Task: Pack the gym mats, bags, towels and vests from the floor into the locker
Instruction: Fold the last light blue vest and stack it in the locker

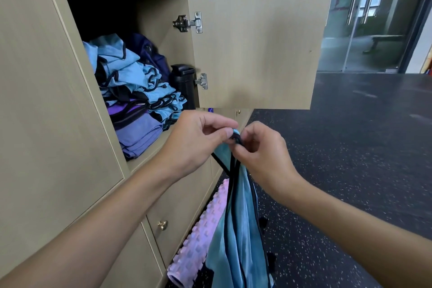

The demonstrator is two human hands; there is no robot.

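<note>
Both hands meet on one small bunch of cloth. The left hand [198, 138] pinches the top of a light-blue vest [238, 229] between thumb and forefinger, its other fingers curled in behind. The right hand [259, 145] closes its curled fingertips on the same bunch from the right, so that the two hands almost touch. Neither hand is spread; both are clamped on the black-edged top of the cloth. I take it for a vest from its black trim [233, 177], though it could be a drawstring bag.

The vest hangs straight down from the pinch, in the air in front of the locker and a little lower than its open shelf [145, 161]. It is not inside yet.

The step in hand looks like gathering or straightening the vest before stowing it. The next move calls for carrying it up and left, through the opening and past the open door [257, 40]. It then has to land on the pile without tipping it.

That pile of blue vests [126, 70] fills the left of the compartment, heaped loosely on folded purple cloth [138, 133]. A black bottle [184, 84] stands to its right, by the hinge side.

A pink ridged mat [198, 241] lies on the dark speckled floor [350, 147] against the locker's foot, so packing is well along but not done.
</note>
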